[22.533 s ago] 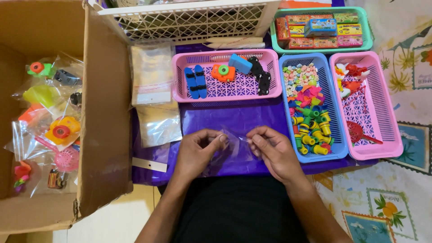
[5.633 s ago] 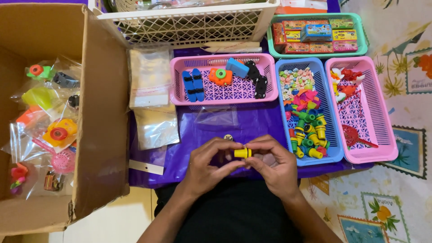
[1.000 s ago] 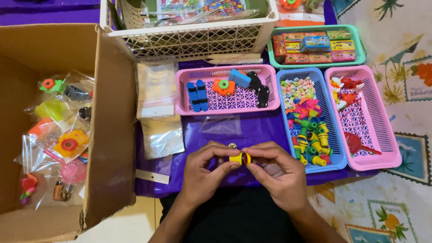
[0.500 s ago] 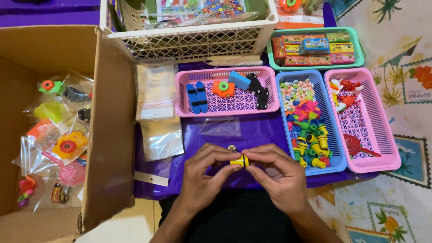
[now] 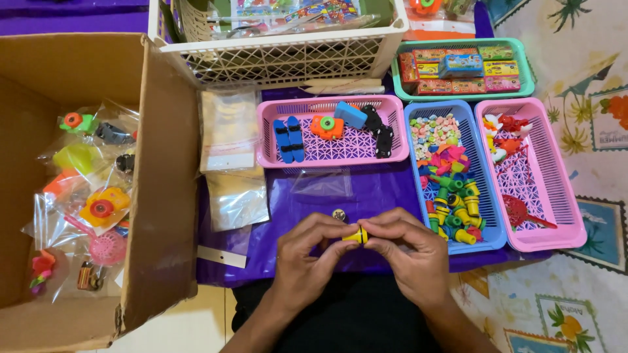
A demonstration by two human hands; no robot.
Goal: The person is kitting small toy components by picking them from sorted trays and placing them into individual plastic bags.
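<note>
Right at the middle, low over the purple sheet (image 5: pixel 392 196), a small yellow toy piece (image 5: pixel 358 235) sits pinched between both hands. Left hand (image 5: pixel 307 261) has thumb and fingertips closed on its left end, right hand (image 5: pixel 409 258) curls in tight on the other end, fingers of the two hands nearly meeting above it. Both grips are narrow, closed on that one piece, held just above the sheet in front of the person's lap.

Just beyond the knuckles, a small round silvery disc (image 5: pixel 339 214) lies on the sheet, and past that an empty clear bag (image 5: pixel 322 183) lies flat. Further out, a pink basket (image 5: pixel 268 131) carries blue, orange and black toy parts. To its right, a blue basket (image 5: pixel 484 189) is loaded with pastel beads and bright little whistles, and beside that a second pink basket (image 5: pixel 556 189) holds red and white pieces. Behind them, a green tray (image 5: pixel 526 72) of small colourful boxes and a big white lattice basket (image 5: pixel 281 59).

Out to the left, a stack of clear bags (image 5: pixel 229 131) lies on the sheet, touching the flap of a cardboard box (image 5: pixel 163 196) that holds bagged toys.
</note>
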